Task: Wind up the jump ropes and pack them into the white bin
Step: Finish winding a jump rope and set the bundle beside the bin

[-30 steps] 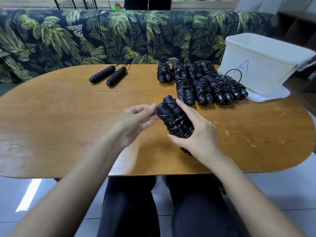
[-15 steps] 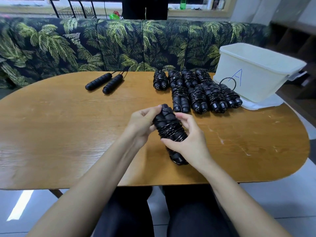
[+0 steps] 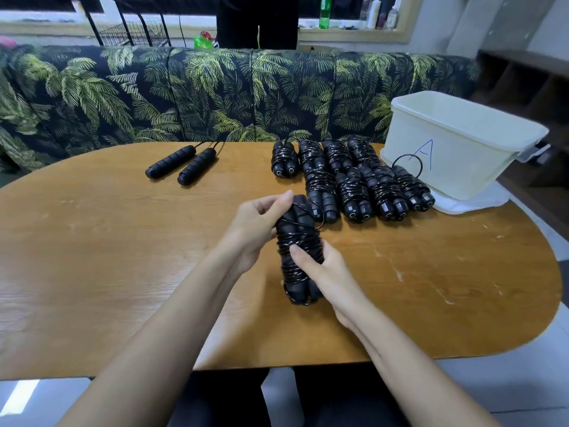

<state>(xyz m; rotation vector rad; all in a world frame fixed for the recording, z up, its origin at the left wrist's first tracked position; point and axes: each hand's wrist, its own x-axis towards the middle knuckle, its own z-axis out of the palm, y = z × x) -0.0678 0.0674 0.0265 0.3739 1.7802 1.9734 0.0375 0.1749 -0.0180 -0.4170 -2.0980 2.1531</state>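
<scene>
A palm-print sofa runs behind the wooden bench. At the bench's far right stands the white bin, marked with a blue "A", on a flat white lid. Just left of it lie the wound jump ropes, packed side by side in two rows. Farther left, well apart, lies an unwound pair of handles. Near the bench's middle, a wound bundle is held almost upright: the right hand curls round its lower half, and the left hand pinches its top end.
</scene>
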